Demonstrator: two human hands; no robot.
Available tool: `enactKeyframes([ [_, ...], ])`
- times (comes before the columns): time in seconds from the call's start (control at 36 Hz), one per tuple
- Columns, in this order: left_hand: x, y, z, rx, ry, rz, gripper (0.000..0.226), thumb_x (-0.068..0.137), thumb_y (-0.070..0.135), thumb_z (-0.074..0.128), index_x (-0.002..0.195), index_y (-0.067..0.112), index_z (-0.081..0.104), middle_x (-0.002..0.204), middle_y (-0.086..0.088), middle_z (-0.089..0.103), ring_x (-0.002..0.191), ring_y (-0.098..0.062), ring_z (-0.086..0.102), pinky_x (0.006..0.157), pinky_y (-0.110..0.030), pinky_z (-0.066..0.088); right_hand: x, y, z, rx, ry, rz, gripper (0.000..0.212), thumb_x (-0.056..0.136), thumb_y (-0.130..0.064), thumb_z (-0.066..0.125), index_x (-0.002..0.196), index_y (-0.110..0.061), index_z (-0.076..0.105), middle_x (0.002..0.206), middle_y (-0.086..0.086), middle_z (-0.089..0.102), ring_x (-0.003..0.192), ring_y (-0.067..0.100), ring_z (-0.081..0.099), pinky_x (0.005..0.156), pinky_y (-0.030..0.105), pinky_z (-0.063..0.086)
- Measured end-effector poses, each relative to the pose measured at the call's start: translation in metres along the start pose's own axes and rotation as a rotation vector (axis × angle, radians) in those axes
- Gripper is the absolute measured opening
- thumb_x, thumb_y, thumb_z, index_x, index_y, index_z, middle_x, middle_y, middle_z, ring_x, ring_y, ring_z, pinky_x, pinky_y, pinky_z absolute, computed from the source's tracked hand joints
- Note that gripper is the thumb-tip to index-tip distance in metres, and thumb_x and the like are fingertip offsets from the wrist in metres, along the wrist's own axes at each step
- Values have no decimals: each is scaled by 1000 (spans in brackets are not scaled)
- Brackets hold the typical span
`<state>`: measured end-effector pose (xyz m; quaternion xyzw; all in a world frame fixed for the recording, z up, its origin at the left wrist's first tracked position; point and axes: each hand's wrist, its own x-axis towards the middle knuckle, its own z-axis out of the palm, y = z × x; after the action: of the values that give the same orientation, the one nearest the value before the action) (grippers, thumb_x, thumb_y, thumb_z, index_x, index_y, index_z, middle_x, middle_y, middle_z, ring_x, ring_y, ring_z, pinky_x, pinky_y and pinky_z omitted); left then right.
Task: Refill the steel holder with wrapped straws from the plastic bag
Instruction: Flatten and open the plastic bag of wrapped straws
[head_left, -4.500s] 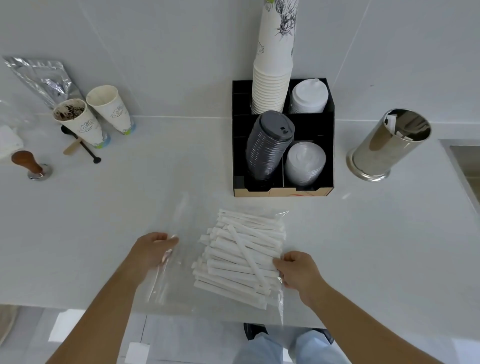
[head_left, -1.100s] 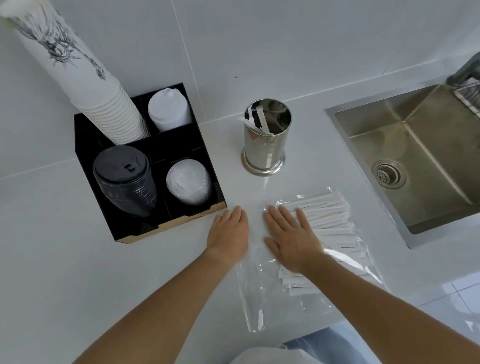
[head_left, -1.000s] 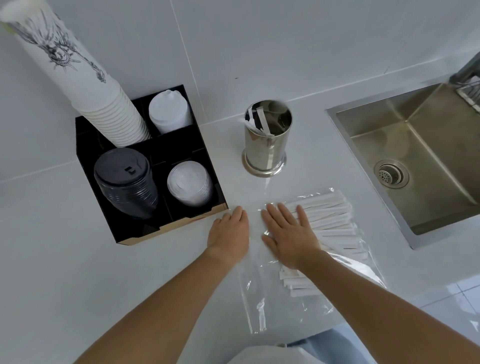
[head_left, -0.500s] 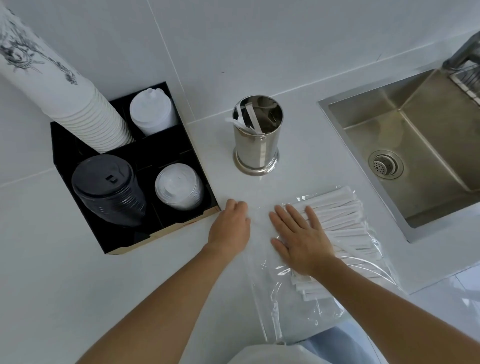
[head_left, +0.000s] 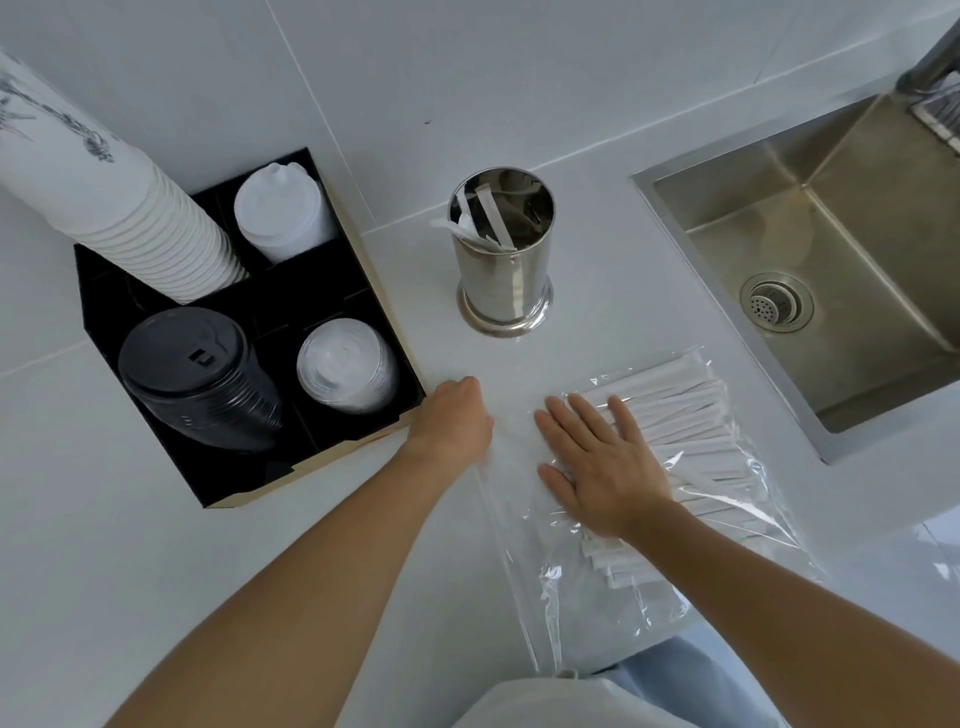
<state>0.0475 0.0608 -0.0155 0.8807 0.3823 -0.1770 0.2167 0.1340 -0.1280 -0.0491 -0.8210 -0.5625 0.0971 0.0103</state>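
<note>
White counter (head_left: 156, 545), right hand (head_left: 602, 467) flat on plastic bag (head_left: 582, 613), left hand (head_left: 454, 421) curled, grip unclear.

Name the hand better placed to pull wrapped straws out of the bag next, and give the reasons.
Right, probably. The right hand lies flat on the plastic bag, its fingers over the wrapped straws. The left hand is curled at the bag's left edge, away from the straws, better suited to steadying the bag.
</note>
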Motion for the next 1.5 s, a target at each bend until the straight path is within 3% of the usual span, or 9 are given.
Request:
enactKeyframes([
  [0.17, 2, 2, -1, 59, 0, 42, 16, 92, 12, 54, 107, 8, 56, 116, -11, 55, 105, -31, 58, 76, -33, 40, 0, 0, -2, 20, -16, 12, 62, 96, -50, 30, 147, -17, 43, 153, 3, 41, 141, 25, 36, 115, 56, 21],
  [0.28, 4, 2, -5, 67, -27, 12, 18, 90, 13, 56, 108, 9, 56, 116, -12, 59, 106, -31, 58, 74, -31, 39, -1, 0, -2, 19, -35, 11, 63, 96, -51, 28, 149, -18, 39, 155, 3, 38, 143, 24, 33, 117, 56, 17],
  [0.47, 1, 0, -2, 91, -3, 1, 18, 93, 16, 57, 107, 5, 54, 117, -14, 50, 100, -33, 58, 71, -33, 38, 0, 0, -2, 25, -39, 12, 63, 96, -51, 29, 149, -18, 39, 155, 3, 38, 143, 25, 32, 116, 56, 18],
  [0.81, 4, 0, -8, 112, -51, -55, 25, 88, 23, 61, 107, 6, 57, 117, -14, 58, 108, -33, 57, 75, -33, 41, 0, 1, 0, 26, -49, 13, 63, 97, -52, 27, 150, -19, 36, 156, 2, 36, 145, 24, 29, 117, 55, 15],
  [0.92, -1, -2, -9, 81, -55, -74, 20, 90, 14, 55, 110, 9, 52, 115, -12, 54, 99, -32, 56, 79, -39, 48, 0, 2, 1, 17, -76, 18, 65, 97, -53, 21, 152, -21, 30, 159, 1, 29, 147, 23, 23, 119, 54, 10],
  [1.03, -6, -6, -7, 91, -26, -83, 16, 92, 9, 51, 108, 8, 53, 109, -11, 57, 85, -26, 50, 70, -36, 44, 0, 2, 2, 27, -64, 18, 64, 97, -53, 24, 151, -20, 32, 158, 1, 32, 146, 23, 26, 118, 54, 11],
  [1.31, -6, -9, -8, 93, -45, -72, 16, 93, 8, 50, 107, 9, 57, 110, -11, 63, 101, -31, 58, 84, -40, 51, 0, 3, 2, 17, -80, 11, 63, 98, -54, 25, 152, -21, 30, 158, 0, 30, 147, 23, 24, 118, 53, 8],
  [1.5, -7, -9, -14, 46, -118, -15, 14, 92, 15, 47, 99, 11, 58, 106, -7, 66, 95, -30, 61, 84, -44, 54, 0, 3, -2, 39, -85, 6, 65, 97, -55, 19, 152, -21, 30, 159, 1, 29, 147, 23, 23, 119, 53, 10],
])
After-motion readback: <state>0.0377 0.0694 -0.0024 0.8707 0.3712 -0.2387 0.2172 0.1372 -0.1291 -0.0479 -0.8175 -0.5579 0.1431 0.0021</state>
